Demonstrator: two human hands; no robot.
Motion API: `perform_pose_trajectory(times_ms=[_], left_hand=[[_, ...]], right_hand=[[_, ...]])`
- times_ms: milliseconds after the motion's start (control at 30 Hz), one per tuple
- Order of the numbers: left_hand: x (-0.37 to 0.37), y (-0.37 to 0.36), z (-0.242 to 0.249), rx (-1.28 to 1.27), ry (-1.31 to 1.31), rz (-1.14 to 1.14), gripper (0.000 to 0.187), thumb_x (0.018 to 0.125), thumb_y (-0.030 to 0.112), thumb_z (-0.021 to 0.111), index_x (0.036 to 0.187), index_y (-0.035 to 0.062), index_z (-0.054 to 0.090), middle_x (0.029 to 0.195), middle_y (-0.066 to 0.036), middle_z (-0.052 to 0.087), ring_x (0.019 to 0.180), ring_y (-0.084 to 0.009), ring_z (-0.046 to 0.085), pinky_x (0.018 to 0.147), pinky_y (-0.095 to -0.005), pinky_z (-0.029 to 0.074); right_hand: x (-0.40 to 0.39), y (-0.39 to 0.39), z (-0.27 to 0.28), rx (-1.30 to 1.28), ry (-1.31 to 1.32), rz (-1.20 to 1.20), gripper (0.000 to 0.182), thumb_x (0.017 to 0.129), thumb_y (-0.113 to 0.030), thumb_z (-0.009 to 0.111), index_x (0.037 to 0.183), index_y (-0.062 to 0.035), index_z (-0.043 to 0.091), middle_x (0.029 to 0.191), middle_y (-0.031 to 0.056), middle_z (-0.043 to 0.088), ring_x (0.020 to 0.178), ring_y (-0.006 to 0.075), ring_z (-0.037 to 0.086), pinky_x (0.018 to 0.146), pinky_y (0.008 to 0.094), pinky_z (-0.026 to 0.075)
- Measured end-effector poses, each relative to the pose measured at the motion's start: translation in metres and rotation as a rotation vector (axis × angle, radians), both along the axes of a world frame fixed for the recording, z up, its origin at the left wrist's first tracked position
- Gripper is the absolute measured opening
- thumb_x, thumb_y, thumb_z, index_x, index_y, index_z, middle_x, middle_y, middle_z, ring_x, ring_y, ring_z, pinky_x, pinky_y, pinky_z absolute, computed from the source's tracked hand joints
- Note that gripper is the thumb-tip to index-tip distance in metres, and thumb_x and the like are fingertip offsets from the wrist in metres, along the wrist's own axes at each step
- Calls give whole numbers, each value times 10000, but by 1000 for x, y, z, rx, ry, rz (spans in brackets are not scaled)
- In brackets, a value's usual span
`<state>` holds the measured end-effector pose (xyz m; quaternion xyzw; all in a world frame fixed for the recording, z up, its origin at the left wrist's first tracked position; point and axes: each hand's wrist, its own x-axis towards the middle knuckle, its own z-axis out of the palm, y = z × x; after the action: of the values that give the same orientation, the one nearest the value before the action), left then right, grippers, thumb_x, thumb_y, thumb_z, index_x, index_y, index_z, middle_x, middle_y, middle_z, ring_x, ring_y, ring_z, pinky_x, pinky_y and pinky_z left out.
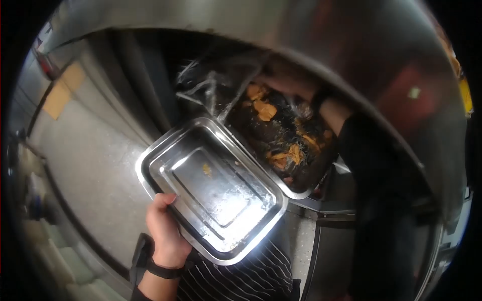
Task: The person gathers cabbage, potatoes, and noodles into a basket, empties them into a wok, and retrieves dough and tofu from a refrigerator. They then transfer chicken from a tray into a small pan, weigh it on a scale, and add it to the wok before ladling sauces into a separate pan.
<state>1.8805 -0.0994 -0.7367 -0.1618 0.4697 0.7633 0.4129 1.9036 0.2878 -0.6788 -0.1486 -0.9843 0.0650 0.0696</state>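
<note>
My left hand [165, 228] grips the near left edge of a shiny metal tray [211, 185], thumb over the rim. One small orange-brown scrap lies in that tray. Beyond and to the right, a second metal tray [300, 192] holds dark food with orange pieces [264, 110] on it. My right hand [288, 80] reaches over the far part of this second tray, in shadow under a metal edge. Its fingers are blurred and dim, so what they hold, if anything, cannot be made out. Clear plastic film [213, 93] lies by the second tray's far left side.
A large curved metal surface [226, 17] spans the top and right, close above my right arm. Grey floor [90, 150] shows at the left, with a tan piece [64, 90] on it. A striped apron [236, 276] is below the tray.
</note>
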Motion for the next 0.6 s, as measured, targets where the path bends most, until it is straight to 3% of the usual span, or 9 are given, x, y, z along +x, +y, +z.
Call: perform_pose_trajectory(times_ms=[67,133,167,233,267,567,600], left_hand=[[6,-3,-3,34,-58,29,385,815,245,521,1089,-23,558,1035,-156,626,935,-274,619,806,-375,520],[10,-5,-6,94,-119,10,390,827,258,516,1089,-27,562,1019,-156,633,912,-276,623,815,-369,519],[14,-8,-14,123,-103,-13,387,843,259,502,1085,-33,572,992,-155,645,894,-279,629,828,-368,517],[21,-6,-14,105,-158,17,363,854,247,485,1059,-35,585,969,-152,653,878,-275,634,819,-375,521],[22,-5,-13,80,-172,18,358,858,245,482,1056,-35,586,972,-151,654,878,-271,634,814,-376,522],[41,-18,-17,96,-180,11,319,870,229,488,1012,-32,603,924,-130,658,834,-243,641,789,-349,523],[41,-16,-16,120,-197,-9,320,870,228,487,1016,-33,600,919,-128,658,837,-242,640,785,-351,523]], right_hand=[[-17,21,-15,101,-97,67,356,905,-339,636,1047,-15,678,973,155,676,915,263,652,840,385,516],[-39,87,-56,-137,140,416,269,939,-253,589,1031,-18,682,979,149,675,871,253,656,798,367,519],[-39,62,-48,-140,145,430,269,939,-253,589,1031,-18,682,979,149,675,871,253,656,798,367,519],[-33,5,-31,-242,7,117,221,952,-177,560,1040,-13,679,1016,152,679,888,260,657,821,360,510],[-37,3,-34,-224,11,76,221,951,-177,562,1043,-14,678,1021,153,679,894,258,657,823,358,510],[-34,35,-40,-106,-4,77,226,947,-183,577,1071,-20,674,1056,158,677,939,236,655,834,341,515],[-32,28,-33,-39,-90,106,323,966,-262,532,1181,-37,621,1185,173,622,1071,293,594,945,371,456]])
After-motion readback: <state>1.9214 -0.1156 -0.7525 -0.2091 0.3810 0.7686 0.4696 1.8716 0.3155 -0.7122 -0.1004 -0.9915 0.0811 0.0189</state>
